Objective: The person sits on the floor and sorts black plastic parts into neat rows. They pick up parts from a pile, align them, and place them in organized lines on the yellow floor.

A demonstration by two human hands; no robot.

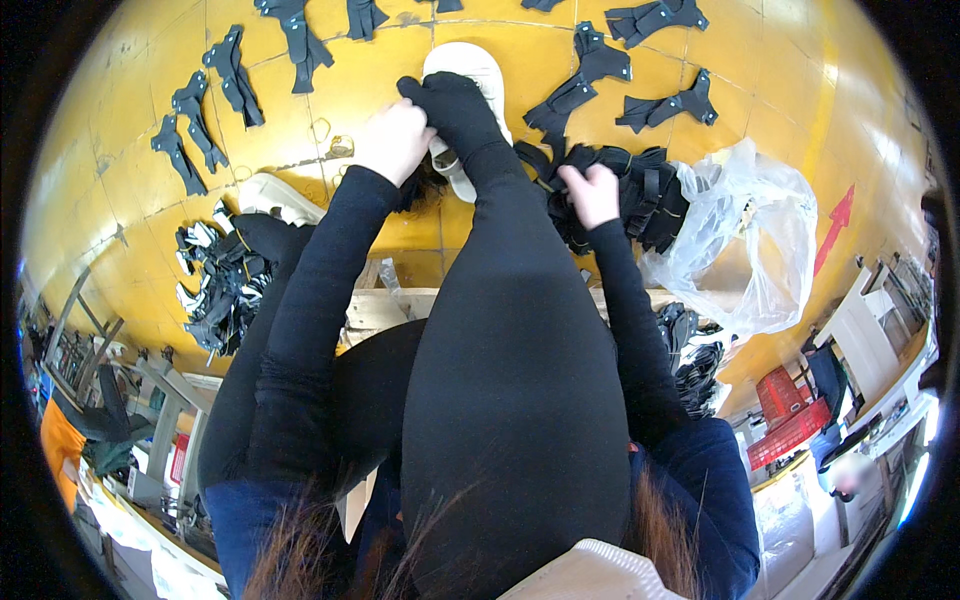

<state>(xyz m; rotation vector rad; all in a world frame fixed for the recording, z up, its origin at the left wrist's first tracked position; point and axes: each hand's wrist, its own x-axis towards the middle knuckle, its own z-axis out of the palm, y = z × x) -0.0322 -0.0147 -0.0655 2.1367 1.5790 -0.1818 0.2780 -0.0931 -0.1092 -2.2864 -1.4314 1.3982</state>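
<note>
My left hand (394, 145) is curled closed beside the toes of my black-socked foot (455, 112); whatever its fingers grip is hidden. Partly under that foot shows a white slide sandal (470, 62). My right hand (592, 194) is at a heap of black fabric pieces (645, 195) to the right of my leg. Its thumb and fingers are pressed together on a black fabric piece (556, 172) at the heap's near-left edge. Several similar forked black pieces (578, 85) with small light marks lie spread in an arc over the yellow floor.
A clear plastic bag (745, 235) stands open right of the heap. A black-and-white pile (215, 285) lies at left, near another white sandal (278, 200). Thin rubber bands (341, 147) are scattered on the floor. Red crates (785, 410), benches and people are farther out.
</note>
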